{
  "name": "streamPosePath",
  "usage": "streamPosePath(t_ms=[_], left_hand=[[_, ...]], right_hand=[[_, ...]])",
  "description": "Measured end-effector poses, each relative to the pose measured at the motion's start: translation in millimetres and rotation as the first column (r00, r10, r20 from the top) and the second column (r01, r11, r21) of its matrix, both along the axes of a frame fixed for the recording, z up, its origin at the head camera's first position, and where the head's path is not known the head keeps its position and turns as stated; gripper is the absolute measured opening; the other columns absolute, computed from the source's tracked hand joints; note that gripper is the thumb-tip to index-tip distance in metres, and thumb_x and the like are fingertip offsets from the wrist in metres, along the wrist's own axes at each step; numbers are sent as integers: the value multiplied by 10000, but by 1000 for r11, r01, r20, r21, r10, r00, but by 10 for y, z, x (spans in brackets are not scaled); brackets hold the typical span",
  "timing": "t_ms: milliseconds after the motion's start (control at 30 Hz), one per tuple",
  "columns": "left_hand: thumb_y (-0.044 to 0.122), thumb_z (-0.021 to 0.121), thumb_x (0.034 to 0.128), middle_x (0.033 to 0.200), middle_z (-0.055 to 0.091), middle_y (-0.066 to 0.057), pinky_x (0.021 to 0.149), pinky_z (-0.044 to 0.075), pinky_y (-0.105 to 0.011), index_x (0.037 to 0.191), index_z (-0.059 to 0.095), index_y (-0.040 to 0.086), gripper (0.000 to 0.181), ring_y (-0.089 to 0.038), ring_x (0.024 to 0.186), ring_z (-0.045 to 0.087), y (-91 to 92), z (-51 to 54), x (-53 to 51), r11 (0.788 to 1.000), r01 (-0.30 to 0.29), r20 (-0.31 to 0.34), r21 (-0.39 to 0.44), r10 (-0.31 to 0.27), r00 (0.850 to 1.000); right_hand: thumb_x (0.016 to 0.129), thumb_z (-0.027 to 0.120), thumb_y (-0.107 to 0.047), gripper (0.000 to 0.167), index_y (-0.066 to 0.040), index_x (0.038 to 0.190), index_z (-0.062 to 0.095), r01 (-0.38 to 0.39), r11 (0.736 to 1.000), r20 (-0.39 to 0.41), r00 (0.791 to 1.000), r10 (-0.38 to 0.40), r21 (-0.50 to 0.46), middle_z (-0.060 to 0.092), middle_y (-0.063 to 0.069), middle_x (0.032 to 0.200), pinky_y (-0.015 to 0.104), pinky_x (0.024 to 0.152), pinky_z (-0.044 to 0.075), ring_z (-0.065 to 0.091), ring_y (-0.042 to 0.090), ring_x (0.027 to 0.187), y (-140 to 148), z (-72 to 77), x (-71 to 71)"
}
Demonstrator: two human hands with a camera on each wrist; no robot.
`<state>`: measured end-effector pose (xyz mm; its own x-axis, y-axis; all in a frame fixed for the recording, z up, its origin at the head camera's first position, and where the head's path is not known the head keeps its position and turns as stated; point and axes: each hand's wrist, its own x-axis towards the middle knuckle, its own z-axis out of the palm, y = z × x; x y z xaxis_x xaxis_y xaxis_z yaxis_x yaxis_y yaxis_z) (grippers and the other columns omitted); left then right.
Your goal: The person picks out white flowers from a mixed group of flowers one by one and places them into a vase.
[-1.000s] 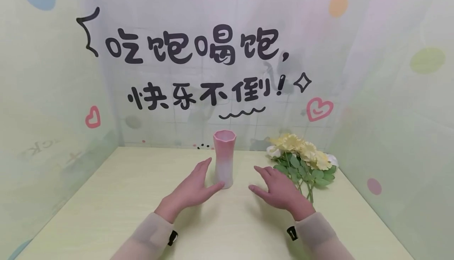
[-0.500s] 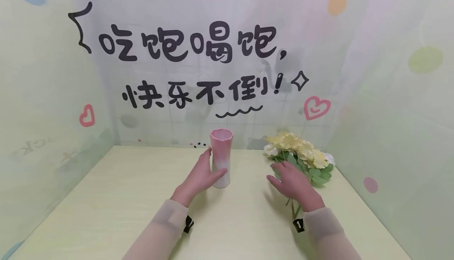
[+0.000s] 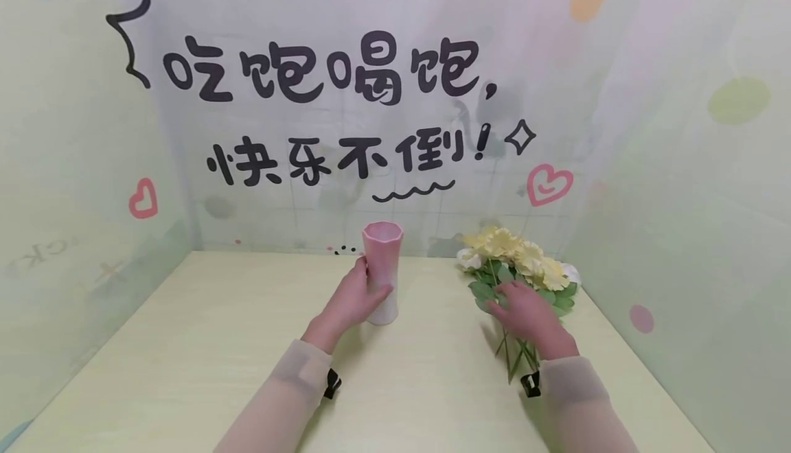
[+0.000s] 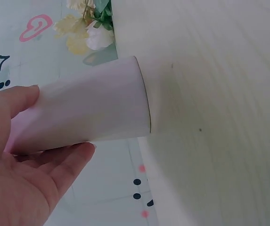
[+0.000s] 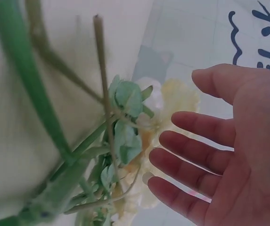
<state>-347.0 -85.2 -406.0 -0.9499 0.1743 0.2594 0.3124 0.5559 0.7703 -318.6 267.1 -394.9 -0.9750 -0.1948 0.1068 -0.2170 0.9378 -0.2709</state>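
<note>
One vase [image 3: 384, 266], pink at its faceted rim and paler toward its foot, stands upright just in front of the middle of the bench's [image 3: 154, 343] back edge. I judge it stiff and fairly light, maybe brittle, and its smooth wall could slip, so I favour the slimmer waist with even pressure. My left grip [image 3: 349, 300] is clamped on it about there, thumb on one side, fingers on the other. Toward the back right corner lies a bunch of flowers [image 3: 529, 257], its stems [image 5: 35, 84] pointing away from the back edge. My right grip [image 3: 531, 319] hangs over it, fingers apart, holding nothing. The blooms look soft and easily crushed; the stems, bendy but firm, seem the better hold.
</note>
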Motion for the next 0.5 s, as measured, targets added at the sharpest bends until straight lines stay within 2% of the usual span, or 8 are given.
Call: streamPosePath(t_ms=[167, 267, 300, 400, 500], left_hand=[[216, 737, 1057, 1587, 551, -315, 1227, 486, -625, 1606, 355, -109, 743, -462, 1452, 594, -22, -23, 15, 1000, -5, -7, -24, 5, 1000], [224, 734, 1062, 1597, 547, -307, 1230, 481, -627, 1616, 347, -103, 751, -461, 1463, 586, -29, -42, 19, 999, 0, -13, -35, -1, 1000], [226, 734, 1063, 1597, 549, -304, 1230, 481, -626, 1618, 346, -101, 752, -459, 1464, 586, -27, -50, 20, 999, 0, -13, -36, -1, 1000], [235, 734, 1064, 1593, 557, -295, 1232, 482, -620, 1621, 348, -92, 752, -452, 1464, 589, -21, -70, 18, 999, -4, -21, -36, 3, 1000], [238, 735, 1062, 1582, 570, -293, 1225, 489, -617, 1617, 357, -89, 746, -450, 1454, 599, -21, -80, 17, 999, -9, -30, -37, 8, 1000]], right_hand=[[1114, 597, -371, 539, 21, 1483, 623, 54, 998, 30, 998, -54, -24, 597, 334, 1528, 744, 1168, 463, 463, 597, 1495, 85, -15, -6], [1104, 612, -369, 534, 44, 1441, 638, 79, 997, 24, 997, -79, -10, 668, 311, 1445, 718, 1122, 516, 531, 582, 1441, 126, -28, -9], [1099, 621, -367, 513, 46, 1400, 656, 84, 996, 19, 996, -84, -2, 697, 298, 1392, 689, 1082, 553, 592, 562, 1376, 139, -38, -14], [1082, 636, -326, 379, 19, 1223, 699, 89, 996, 29, 996, -88, -12, 761, 204, 1133, 554, 842, 627, 728, 407, 1010, 155, -57, -24], [1061, 657, -296, 252, -45, 1069, 687, 101, 995, 57, 993, -99, -24, 718, 80, 933, 405, 682, 554, 640, 235, 779, 161, -79, -31]])
